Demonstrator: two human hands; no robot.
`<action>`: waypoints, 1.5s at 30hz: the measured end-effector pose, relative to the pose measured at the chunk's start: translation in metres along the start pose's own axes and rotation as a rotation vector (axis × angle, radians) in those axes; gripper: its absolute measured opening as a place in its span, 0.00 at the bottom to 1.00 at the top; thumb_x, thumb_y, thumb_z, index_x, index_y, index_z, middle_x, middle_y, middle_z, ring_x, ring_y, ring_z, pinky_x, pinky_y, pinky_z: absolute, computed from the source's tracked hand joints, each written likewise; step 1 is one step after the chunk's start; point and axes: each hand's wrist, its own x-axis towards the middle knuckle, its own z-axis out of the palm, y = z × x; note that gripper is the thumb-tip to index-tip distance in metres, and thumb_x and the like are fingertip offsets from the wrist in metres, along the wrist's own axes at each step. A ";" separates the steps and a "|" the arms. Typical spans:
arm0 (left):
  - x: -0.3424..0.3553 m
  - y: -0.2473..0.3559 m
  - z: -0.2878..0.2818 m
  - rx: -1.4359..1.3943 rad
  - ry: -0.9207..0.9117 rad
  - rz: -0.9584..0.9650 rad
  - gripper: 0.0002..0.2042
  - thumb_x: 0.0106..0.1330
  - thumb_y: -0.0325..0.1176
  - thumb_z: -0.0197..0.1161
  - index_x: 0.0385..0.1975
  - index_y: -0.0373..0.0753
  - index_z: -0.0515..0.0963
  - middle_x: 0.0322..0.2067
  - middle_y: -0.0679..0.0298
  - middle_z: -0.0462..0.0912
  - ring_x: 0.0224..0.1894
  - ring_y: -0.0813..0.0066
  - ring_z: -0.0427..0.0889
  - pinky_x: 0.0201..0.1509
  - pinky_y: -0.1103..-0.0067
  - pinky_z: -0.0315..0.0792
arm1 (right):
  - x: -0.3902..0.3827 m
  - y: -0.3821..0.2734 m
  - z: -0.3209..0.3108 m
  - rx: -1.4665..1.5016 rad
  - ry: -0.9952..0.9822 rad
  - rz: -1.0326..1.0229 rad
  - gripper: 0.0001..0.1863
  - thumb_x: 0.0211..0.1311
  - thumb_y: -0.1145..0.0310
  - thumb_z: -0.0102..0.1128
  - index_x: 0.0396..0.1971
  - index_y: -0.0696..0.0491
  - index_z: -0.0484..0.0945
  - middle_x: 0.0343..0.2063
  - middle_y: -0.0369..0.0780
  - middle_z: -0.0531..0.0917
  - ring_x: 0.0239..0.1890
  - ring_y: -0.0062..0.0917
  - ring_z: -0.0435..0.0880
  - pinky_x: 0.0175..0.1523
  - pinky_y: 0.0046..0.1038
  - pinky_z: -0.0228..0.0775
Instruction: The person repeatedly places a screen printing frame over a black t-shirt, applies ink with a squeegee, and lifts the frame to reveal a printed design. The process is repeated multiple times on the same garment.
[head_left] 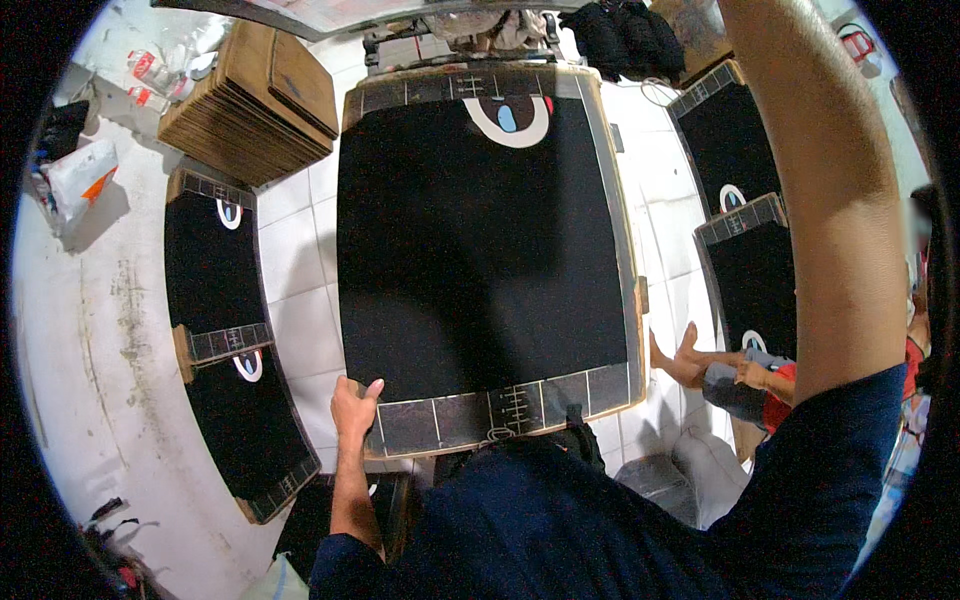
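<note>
White tiled floor (300, 265) shows on either side of a large board (460, 412), which fills the middle of the view with its near end at the person's dark blue shirt (600, 520). Black cloth (480, 260) lies flat over most of it, with ruled dark bands bare at the far and near ends. On the right, the person's right arm (850, 200) rises from its sleeve, bends at the elbow and passes out at the top; the right hand is out of view, so I cannot tell its grip.

Two cloth-covered boards (228, 343) stand end to end along the left, and a strip of tile separates them from the large board. Another pair (740, 220) lines the right, where a seated person's legs (690, 370) reach into the tiled gap near the board's edge. A stack of brown panels (250, 115) stands just off the far left corner.

From below, the left forearm (355, 490) reaches forward to the near left corner. There the left hand (352, 408) has its thumb apart from the bent fingers, right at the cloth's edge; I cannot tell whether this grip pinches the fabric. An eye print (508, 120) sits against the cloth's far edge.
</note>
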 end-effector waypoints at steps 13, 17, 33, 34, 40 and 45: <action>0.034 -0.038 0.041 0.034 0.003 0.112 0.35 0.48 0.54 0.82 0.39 0.31 0.70 0.45 0.45 0.74 0.48 0.48 0.75 0.55 0.61 0.72 | -0.024 -0.002 0.002 0.002 -0.013 0.017 0.40 0.66 0.31 0.44 0.49 0.56 0.85 0.52 0.51 0.85 0.54 0.44 0.86 0.58 0.42 0.74; 0.049 -0.011 0.017 0.128 -0.019 0.075 0.47 0.49 0.59 0.80 0.59 0.25 0.69 0.58 0.38 0.72 0.62 0.43 0.73 0.65 0.61 0.70 | -0.052 -0.002 0.003 0.015 -0.034 0.033 0.41 0.67 0.32 0.44 0.52 0.56 0.84 0.54 0.50 0.85 0.55 0.44 0.85 0.59 0.41 0.74; 0.107 0.141 -0.017 -1.324 0.124 -0.253 0.33 0.78 0.55 0.53 0.69 0.34 0.60 0.63 0.45 0.71 0.62 0.42 0.75 0.57 0.35 0.71 | -0.409 0.083 0.186 0.310 -0.197 0.009 0.19 0.62 0.57 0.66 0.48 0.53 0.81 0.42 0.46 0.80 0.48 0.41 0.77 0.54 0.44 0.68; 0.114 0.123 -0.007 -1.258 -0.052 -0.274 0.33 0.77 0.59 0.53 0.65 0.34 0.62 0.59 0.48 0.75 0.61 0.47 0.77 0.56 0.40 0.74 | -0.406 0.092 0.199 0.306 -0.174 -0.040 0.22 0.61 0.57 0.68 0.50 0.53 0.80 0.43 0.47 0.79 0.48 0.41 0.77 0.53 0.43 0.69; 0.134 0.080 0.043 -0.384 0.212 -0.264 0.34 0.76 0.59 0.53 0.62 0.29 0.73 0.64 0.43 0.71 0.66 0.49 0.71 0.72 0.62 0.63 | -0.273 0.128 0.303 0.168 -0.068 -0.188 0.32 0.52 0.62 0.75 0.57 0.53 0.74 0.51 0.47 0.75 0.55 0.43 0.76 0.56 0.43 0.69; 0.114 0.093 0.099 -0.437 0.624 -0.105 0.30 0.80 0.50 0.49 0.72 0.34 0.59 0.64 0.38 0.72 0.66 0.39 0.71 0.69 0.59 0.62 | -0.146 0.117 0.377 -0.055 -0.085 -0.350 0.49 0.50 0.62 0.77 0.72 0.56 0.61 0.65 0.46 0.72 0.70 0.43 0.67 0.73 0.44 0.57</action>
